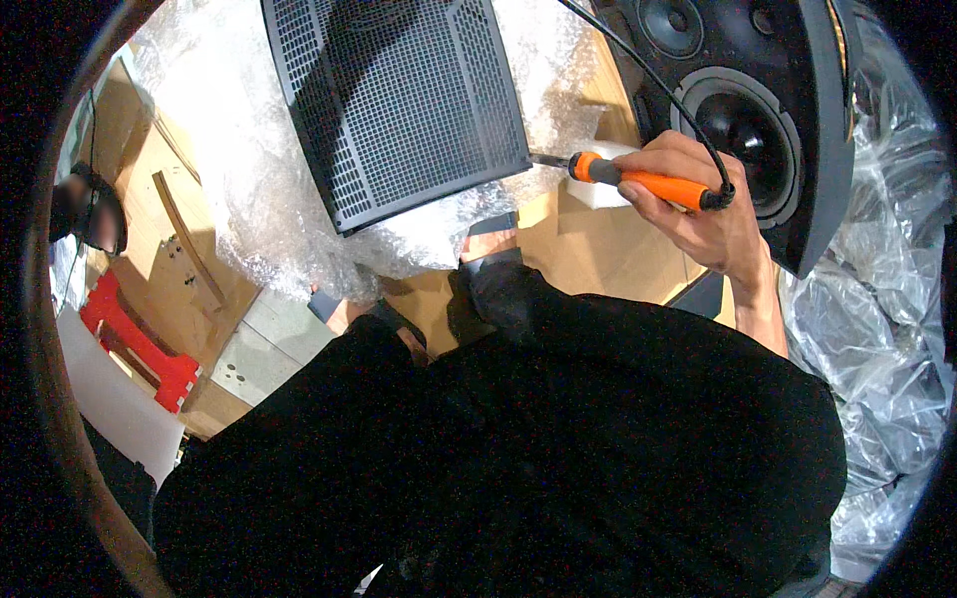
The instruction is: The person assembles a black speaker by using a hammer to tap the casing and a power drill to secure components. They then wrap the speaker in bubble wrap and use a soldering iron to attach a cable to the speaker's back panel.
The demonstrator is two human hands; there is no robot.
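Observation:
My right hand [713, 229] is closed round the orange and black handle of a corded electric screwdriver [666, 186]. A black cable runs from the handle's rear end up past the top edge. The driver lies nearly level, and its thin metal tip points left, at the near right corner of a black perforated metal grille [409, 115]. Whether the tip touches the grille or sits in a screw is too small to tell. Under the grille is crumpled clear bubble wrap [244, 189]. My left hand does not show.
Right of the grille stands a black speaker cabinet [817, 130] with round cones. Clear plastic sheeting [867, 369] is heaped beyond it. On the left are a red plastic piece [140, 344], a wooden strip [184, 239] and a white sheet [115, 399]. My feet and dark clothing fill the lower part.

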